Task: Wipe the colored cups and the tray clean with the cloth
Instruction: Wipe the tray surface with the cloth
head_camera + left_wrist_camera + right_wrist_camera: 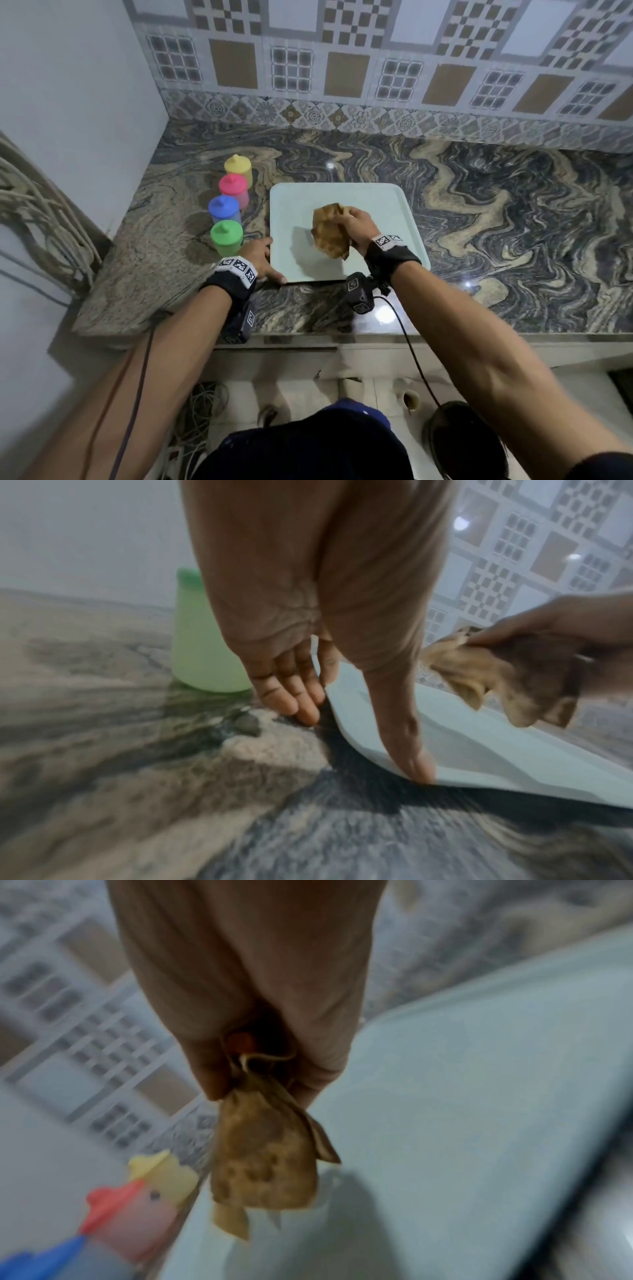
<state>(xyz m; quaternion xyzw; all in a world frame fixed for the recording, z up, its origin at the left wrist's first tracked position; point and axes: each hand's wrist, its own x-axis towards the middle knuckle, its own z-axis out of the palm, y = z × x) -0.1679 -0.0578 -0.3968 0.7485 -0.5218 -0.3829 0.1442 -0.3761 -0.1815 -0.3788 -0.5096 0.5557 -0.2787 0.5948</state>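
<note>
**Cloth hanging over the tray as the wiping is getting under way**

At the far left of the stone counter point(479, 212), four lidded cups are standing in a row just beside the tray: yellow cup point(238, 170) at the back, then pink cup point(234, 189), blue cup point(224, 209) and green cup point(226, 237) nearest me. I am watching my left hand point(262, 255) bracing the tray's point(376, 205) near-left corner, fingers point(294, 693) straight along the edge and thumb lying on the rim, nothing curled round it. The tray's near edge is looking slightly lifted off the counter in the left wrist view. Moving right, my right hand point(359, 224) is bunching the brown cloth point(330, 234) in closed fingers, and the cloth is dangling above the tray's middle, apart from the surface. To wipe well, I am judging that the cloth should be coming down flat and spreading under the palm, running in long overlapping strokes into the rim's corners, while the left hand is pinning the tray against sliding toward the cups.
</note>
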